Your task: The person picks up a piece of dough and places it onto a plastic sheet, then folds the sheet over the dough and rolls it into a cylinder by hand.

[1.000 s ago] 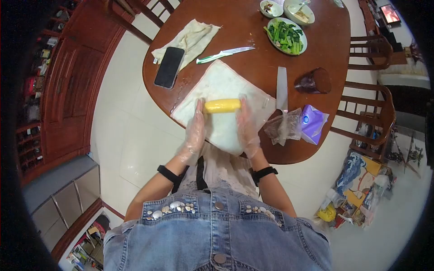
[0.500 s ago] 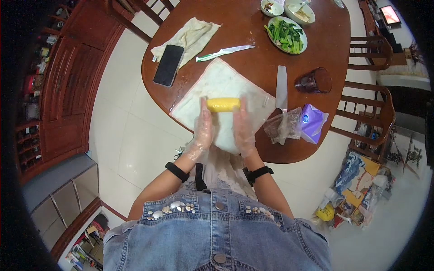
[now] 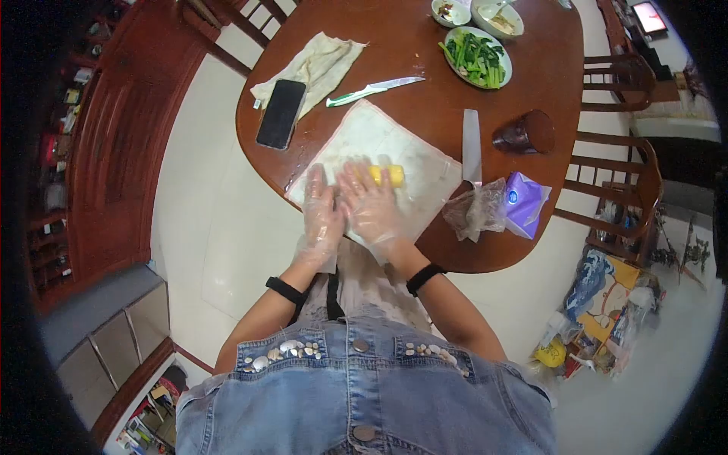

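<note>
A short, shiny yellow roll (image 3: 396,176) rests on a white cloth (image 3: 425,171) laid cornerwise at the table's near edge. My right hand (image 3: 373,205), in a clear plastic glove, is stretched out over the roll's left part, fingers spread, so only the right end shows fully. To the left, my left hand (image 3: 323,216) lies flat on the cloth in a matching glove, its fingers extended and holding nothing. The two hands are side by side near the thumbs. What the yellow roll is made of does not show.
A phone (image 3: 281,114) overlaps a crumpled cloth (image 3: 322,64) on the left. Beyond the white cloth lies a green-handled knife (image 3: 375,91). A broad blade (image 3: 472,144), plastic wrap (image 3: 479,212), purple packet (image 3: 525,206) and dark glass (image 3: 525,133) are to the right, below a plate of greens (image 3: 475,58).
My hands no longer frame the roll's two ends. The right hand has moved left over the roll, and the left hand has shifted left onto the cloth.
</note>
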{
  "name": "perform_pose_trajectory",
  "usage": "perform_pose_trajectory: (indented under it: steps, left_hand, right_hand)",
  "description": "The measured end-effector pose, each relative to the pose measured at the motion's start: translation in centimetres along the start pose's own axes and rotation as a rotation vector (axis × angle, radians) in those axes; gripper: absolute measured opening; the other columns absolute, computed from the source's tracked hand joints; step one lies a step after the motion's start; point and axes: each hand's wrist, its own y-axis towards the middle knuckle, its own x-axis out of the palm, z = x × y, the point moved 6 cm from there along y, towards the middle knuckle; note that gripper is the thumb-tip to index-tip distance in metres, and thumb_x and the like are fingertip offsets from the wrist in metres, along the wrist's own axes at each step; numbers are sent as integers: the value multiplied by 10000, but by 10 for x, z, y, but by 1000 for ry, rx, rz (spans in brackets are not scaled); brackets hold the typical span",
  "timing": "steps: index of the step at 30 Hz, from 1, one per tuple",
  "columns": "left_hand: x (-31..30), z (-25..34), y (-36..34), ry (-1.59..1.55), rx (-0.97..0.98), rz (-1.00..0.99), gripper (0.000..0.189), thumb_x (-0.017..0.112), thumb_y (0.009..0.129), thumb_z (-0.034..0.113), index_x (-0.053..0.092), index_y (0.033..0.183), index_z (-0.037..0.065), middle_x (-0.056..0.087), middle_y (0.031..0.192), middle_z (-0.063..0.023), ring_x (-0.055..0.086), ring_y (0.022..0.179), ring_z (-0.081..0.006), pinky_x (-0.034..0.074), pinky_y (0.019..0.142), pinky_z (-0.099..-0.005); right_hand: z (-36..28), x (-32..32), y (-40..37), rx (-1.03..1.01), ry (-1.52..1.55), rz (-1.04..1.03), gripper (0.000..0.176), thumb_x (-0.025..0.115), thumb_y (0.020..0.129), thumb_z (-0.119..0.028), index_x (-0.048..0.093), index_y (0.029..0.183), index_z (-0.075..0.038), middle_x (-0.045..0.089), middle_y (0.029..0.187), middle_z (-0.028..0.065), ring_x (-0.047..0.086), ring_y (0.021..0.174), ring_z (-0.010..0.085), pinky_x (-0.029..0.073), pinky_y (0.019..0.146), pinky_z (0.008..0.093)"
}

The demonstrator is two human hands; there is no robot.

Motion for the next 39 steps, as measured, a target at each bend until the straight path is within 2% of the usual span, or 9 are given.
perform_pose_trajectory:
  steps: [2, 9, 12, 16, 18, 22, 30, 34, 39]
  left_hand:
    - [2, -6, 6, 86, -60, -33, 131, 582, 790, 2, 629, 904, -44, 297, 1460, -275, 287, 1357, -412, 259, 1115, -435]
    - [-5, -5, 12, 101, -19, -48, 80, 567, 805, 13, 613, 840, -42, 306, 1455, -281, 302, 1341, -426, 251, 1116, -435]
    - [-8, -6, 11, 19, -35, -40, 207, 555, 833, 29, 617, 1012, -56, 302, 1459, -276, 270, 1358, -438, 194, 1136, -460]
    - [-5, 23, 6, 135, 259, -70, 514, 558, 848, 117, 426, 1324, -26, 257, 1488, -247, 261, 1372, -404, 186, 1128, -504]
    - [11, 32, 2, 253, 439, -223, 641, 559, 846, 176, 327, 1415, -9, 262, 1495, -220, 245, 1386, -384, 150, 1133, -528]
    - [32, 25, 23, 288, 448, -341, 645, 531, 861, 220, 313, 1421, -14, 248, 1504, -213, 244, 1389, -374, 139, 1137, -525]
    - [23, 26, 107, 276, 441, -121, 484, 459, 908, 263, 506, 1280, -43, 434, 1364, -272, 327, 1328, -418, 170, 1122, -540]
    - [25, 20, 76, 212, 342, -401, 526, 497, 900, 265, 452, 1329, -36, 393, 1403, -261, 311, 1345, -401, 175, 1123, -532]
    - [-3, 29, -27, 378, 618, -516, 663, 563, 866, 329, 337, 1419, 42, 335, 1452, -205, 309, 1359, -336, 240, 1099, -508]
  right_hand:
    - [2, 3, 1, 11, -1, 3, 549, 420, 941, -388, 384, 1424, -132, 297, 1518, 63, 249, 1401, 269, 139, 1133, 525]
    - [52, 0, -18, 247, 156, 17, 626, 525, 904, -314, 318, 1435, -53, 225, 1534, 131, 208, 1414, 309, 151, 1119, 555]
    - [77, 13, -36, 357, 521, 288, 677, 599, 859, -304, 336, 1418, -30, 242, 1515, 160, 226, 1402, 296, 174, 1116, 549]
    - [61, 12, -58, 422, 258, 281, 678, 612, 840, -253, 335, 1411, -15, 254, 1501, 184, 231, 1396, 318, 189, 1106, 568]
    - [35, 16, -52, 279, 119, 45, 681, 606, 833, -239, 327, 1416, -23, 264, 1502, 166, 243, 1389, 331, 186, 1107, 573]
    - [36, 5, -21, 301, 174, 77, 614, 565, 852, -240, 368, 1399, -40, 281, 1499, 144, 251, 1386, 324, 161, 1118, 566]
    - [68, -41, 51, 234, -39, 245, 502, 459, 891, -271, 457, 1347, -61, 420, 1412, 151, 318, 1348, 309, 164, 1135, 497]
    - [61, -23, 21, 247, 58, 51, 489, 485, 888, -266, 470, 1324, -46, 432, 1387, 163, 362, 1309, 321, 210, 1110, 504]
    - [20, -11, -94, 192, 318, 42, 536, 550, 878, -302, 438, 1343, -59, 402, 1398, 185, 356, 1303, 354, 257, 1081, 523]
